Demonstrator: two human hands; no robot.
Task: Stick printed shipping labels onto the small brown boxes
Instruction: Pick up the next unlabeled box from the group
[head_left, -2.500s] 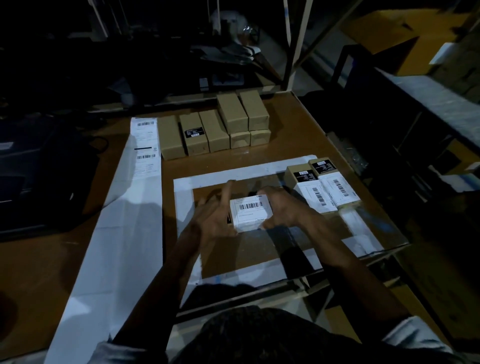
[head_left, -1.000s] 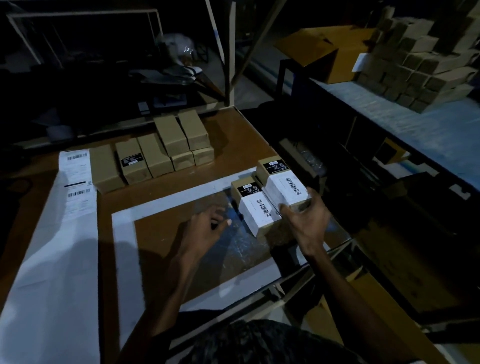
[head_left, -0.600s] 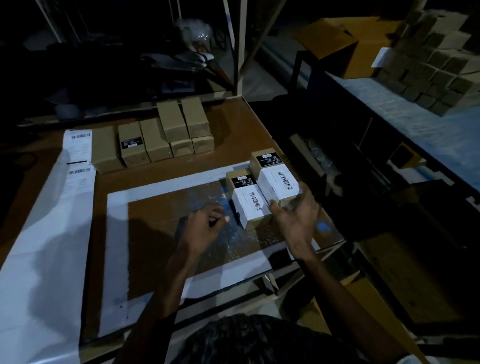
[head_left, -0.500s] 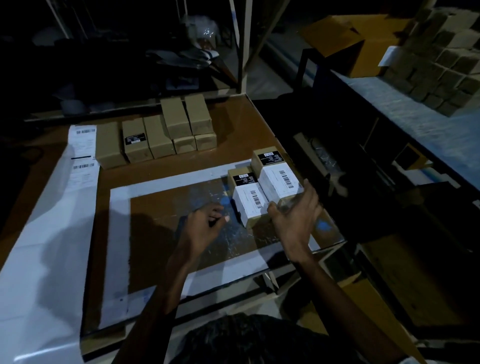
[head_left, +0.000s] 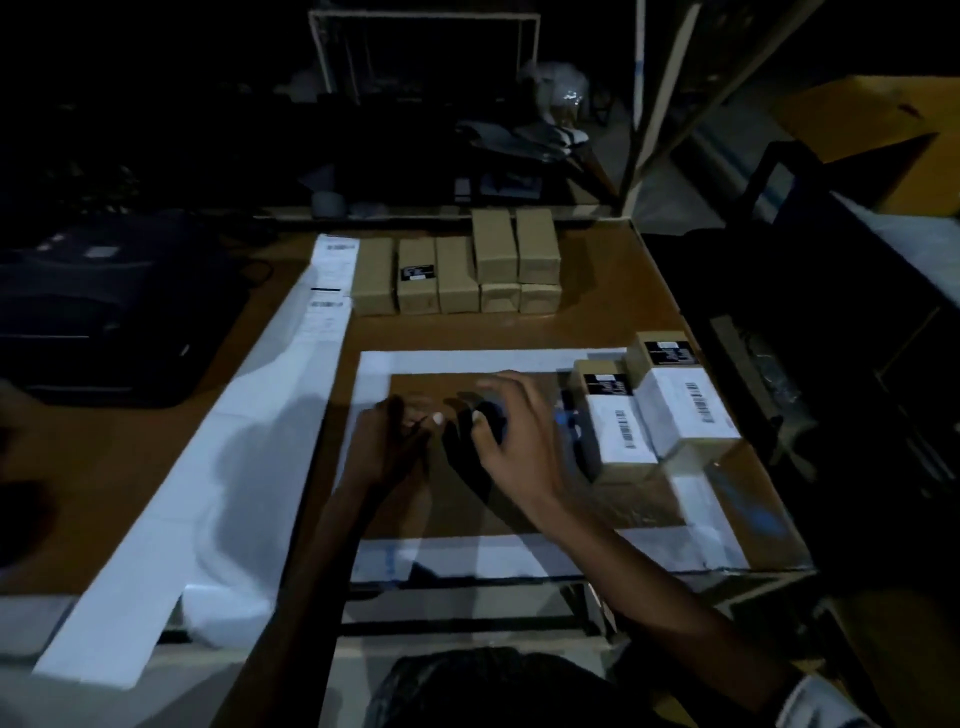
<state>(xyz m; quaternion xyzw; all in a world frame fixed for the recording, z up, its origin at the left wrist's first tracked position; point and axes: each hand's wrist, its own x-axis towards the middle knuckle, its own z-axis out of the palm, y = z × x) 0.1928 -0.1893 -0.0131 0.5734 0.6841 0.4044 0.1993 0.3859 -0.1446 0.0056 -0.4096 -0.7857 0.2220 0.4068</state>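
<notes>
Fingers: our right hand (head_left: 511, 441) spreads them loose, w/ nothing in it. Left hand (head_left: 387, 441) curls them; can't tell if it holds anything. Two labeled boxes (head_left: 660, 415) sit just right of us; plain boxes (head_left: 457, 270) wait at the back, beside the label strip (head_left: 332, 291).

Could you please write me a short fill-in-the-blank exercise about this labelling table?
1. The labelled boxes on the right number ____.
2. The label strip lies to the ____ of the unlabelled boxes.
3. Both hands, left hand and right hand, hold ____ boxes.

Missing words: two; left; no
</notes>
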